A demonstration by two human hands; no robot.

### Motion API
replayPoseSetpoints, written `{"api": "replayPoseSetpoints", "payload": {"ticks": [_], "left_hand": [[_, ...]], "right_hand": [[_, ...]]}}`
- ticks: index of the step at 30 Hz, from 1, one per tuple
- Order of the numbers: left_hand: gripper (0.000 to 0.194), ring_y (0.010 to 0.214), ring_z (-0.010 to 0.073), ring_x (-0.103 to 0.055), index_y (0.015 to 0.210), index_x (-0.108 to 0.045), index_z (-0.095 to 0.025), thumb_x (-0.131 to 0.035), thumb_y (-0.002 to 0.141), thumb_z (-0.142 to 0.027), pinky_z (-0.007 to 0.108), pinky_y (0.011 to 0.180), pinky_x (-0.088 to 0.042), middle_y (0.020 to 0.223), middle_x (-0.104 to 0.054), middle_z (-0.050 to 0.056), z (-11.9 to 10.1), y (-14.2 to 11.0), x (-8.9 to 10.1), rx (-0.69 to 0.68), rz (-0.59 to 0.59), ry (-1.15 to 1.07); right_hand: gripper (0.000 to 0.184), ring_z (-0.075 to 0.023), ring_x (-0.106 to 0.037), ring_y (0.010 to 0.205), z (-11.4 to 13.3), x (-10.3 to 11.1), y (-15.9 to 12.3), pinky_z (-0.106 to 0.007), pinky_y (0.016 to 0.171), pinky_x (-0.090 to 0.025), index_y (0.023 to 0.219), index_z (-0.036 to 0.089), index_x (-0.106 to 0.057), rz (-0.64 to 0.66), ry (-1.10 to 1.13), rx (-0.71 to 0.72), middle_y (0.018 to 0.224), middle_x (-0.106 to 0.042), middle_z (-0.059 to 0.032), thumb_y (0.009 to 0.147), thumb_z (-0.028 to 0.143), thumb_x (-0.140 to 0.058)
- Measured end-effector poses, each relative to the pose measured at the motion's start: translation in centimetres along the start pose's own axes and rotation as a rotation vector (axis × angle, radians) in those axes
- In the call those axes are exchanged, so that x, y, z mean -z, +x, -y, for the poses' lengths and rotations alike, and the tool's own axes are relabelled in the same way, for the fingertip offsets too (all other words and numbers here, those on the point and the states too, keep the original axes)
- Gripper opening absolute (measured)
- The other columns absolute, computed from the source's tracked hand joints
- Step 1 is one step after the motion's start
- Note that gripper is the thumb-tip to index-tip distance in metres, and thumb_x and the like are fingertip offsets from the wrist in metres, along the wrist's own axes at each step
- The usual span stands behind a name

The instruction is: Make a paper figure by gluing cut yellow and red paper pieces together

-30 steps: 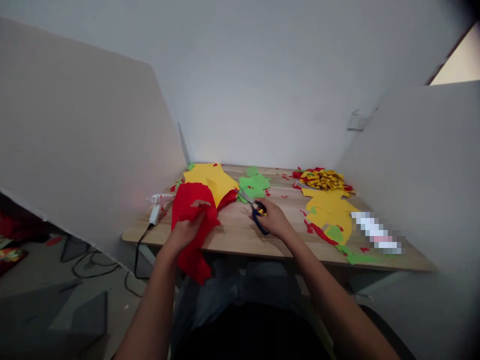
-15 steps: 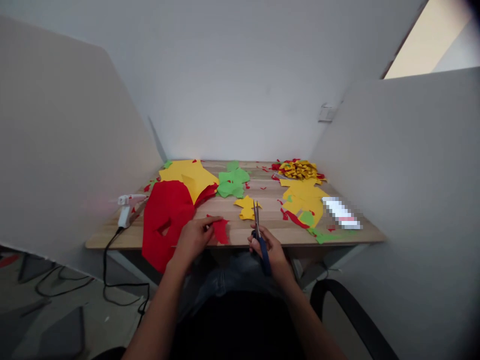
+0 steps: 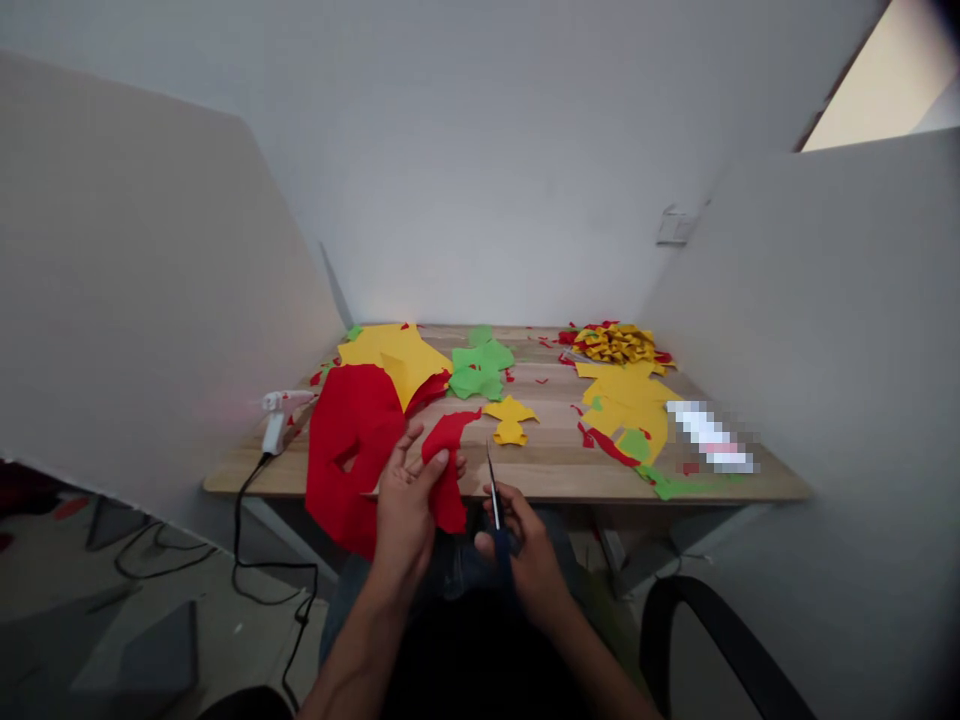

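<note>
Pinched between the thumb and fingers of my left hand [image 3: 409, 495] is a small red felt-like piece [image 3: 448, 480], raised at the table's front edge. My right hand [image 3: 521, 550] grips a pair of scissors [image 3: 495, 500] by its dark blue handles, blades pointing up and away. The blades look nearly together and stand a little right of the red piece, apart from it. Beyond them lies a small yellow cut-out [image 3: 511, 418]. Left of my left hand a large red sheet [image 3: 345, 420] with a slit hangs over the table edge.
A white glue gun [image 3: 276, 420] with a black cord stands at the left. Yellow sheets [image 3: 401, 360], green pieces [image 3: 480, 368] and a bundle of yellow strips [image 3: 615, 344] lie farther back. A blurred bright object [image 3: 709, 437] is at the right, near yellow scraps [image 3: 626, 400].
My left hand has picked the red piece up off the table. The scissors have come lower and closer to me, and their blades look closer together. The view has shifted slightly left.
</note>
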State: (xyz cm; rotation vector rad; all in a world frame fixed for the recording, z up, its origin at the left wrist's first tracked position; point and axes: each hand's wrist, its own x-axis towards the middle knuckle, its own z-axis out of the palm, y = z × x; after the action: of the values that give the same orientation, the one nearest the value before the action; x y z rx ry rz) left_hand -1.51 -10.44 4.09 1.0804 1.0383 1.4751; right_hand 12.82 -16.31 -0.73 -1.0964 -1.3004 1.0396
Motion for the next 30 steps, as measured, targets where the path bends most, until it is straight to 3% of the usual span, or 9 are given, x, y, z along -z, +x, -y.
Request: {"api": "replayPoseSetpoints", "payload": {"ticks": [4,6,11,14,20,25,30], "left_hand": [[0.051,0.098,0.0227,-0.071,0.130,-0.045,-0.029,-0.063,0.083,-0.040,0.035,0.079,-0.061,0.114,-0.071,0.006,-0.5,-1.1,-0.6,0.092,0.077,-0.120],[0.055,0.101,0.0238,-0.070,0.129,-0.047,-0.028,-0.068,0.079,-0.036,0.034,0.077,-0.061,0.117,-0.070,0.007,-0.5,-1.5,-1.3,0.150,0.089,-0.220],[0.067,0.095,0.0232,-0.071,0.129,-0.050,-0.021,-0.079,0.069,-0.025,0.033,0.080,-0.058,0.104,-0.075,0.008,-0.4,-2.8,-2.8,0.235,0.067,-0.393],[0.054,0.089,0.0215,-0.072,0.118,-0.060,-0.014,-0.080,0.069,-0.025,0.031,0.079,-0.056,0.098,-0.076,0.009,-0.7,-3.3,-3.1,0.264,0.089,-0.399],[0.032,0.071,0.0145,-0.067,0.092,-0.073,-0.011,-0.079,0.072,-0.035,0.024,0.071,-0.052,0.083,-0.076,0.007,-0.7,-3.2,-2.4,0.282,0.112,-0.281],[0.034,0.071,0.0145,-0.065,0.091,-0.076,-0.012,-0.078,0.073,-0.040,0.024,0.069,-0.051,0.080,-0.075,0.007,-0.4,-3.3,-2.3,0.266,0.085,-0.237],[0.039,0.072,0.0173,-0.065,0.093,-0.077,-0.010,-0.078,0.071,-0.042,0.027,0.068,-0.052,0.077,-0.074,0.008,-0.7,-3.7,-2.7,0.264,0.073,-0.226]], "right_hand": [[0.053,-0.0264,-0.061,0.110,0.2,-0.2,0.1,-0.039,0.099,-0.046,0.123,0.027,-0.058,0.018,-0.105,0.077,0.118,-0.064,-0.0075,0.074,0.026,-0.076],[0.052,-0.0262,-0.060,0.112,0.1,-0.1,0.3,-0.039,0.099,-0.045,0.124,0.027,-0.059,-0.008,-0.152,0.107,0.119,-0.064,-0.0076,0.074,0.026,-0.076],[0.049,-0.0251,-0.061,0.110,-0.3,0.2,0.4,-0.037,0.096,-0.049,0.124,0.024,-0.060,-0.088,-0.177,0.177,0.118,-0.065,-0.0082,0.077,0.027,-0.074],[0.047,-0.0235,-0.063,0.105,-0.4,0.6,0.1,-0.033,0.091,-0.051,0.123,0.023,-0.062,-0.104,-0.205,0.201,0.113,-0.066,-0.0073,0.078,0.027,-0.074],[0.047,-0.0218,-0.064,0.096,0.0,1.1,-0.1,-0.031,0.086,-0.052,0.124,0.025,-0.062,-0.064,-0.286,0.256,0.102,-0.065,-0.0051,0.079,0.028,-0.075],[0.046,-0.0231,-0.062,0.098,0.0,0.8,0.0,-0.031,0.085,-0.051,0.124,0.024,-0.061,-0.061,-0.288,0.260,0.104,-0.065,-0.0059,0.080,0.030,-0.074],[0.042,-0.0217,-0.062,0.088,-0.2,0.8,-0.2,-0.030,0.078,-0.050,0.121,0.026,-0.064,-0.055,-0.286,0.280,0.094,-0.063,-0.0037,0.081,0.032,-0.073]]}}
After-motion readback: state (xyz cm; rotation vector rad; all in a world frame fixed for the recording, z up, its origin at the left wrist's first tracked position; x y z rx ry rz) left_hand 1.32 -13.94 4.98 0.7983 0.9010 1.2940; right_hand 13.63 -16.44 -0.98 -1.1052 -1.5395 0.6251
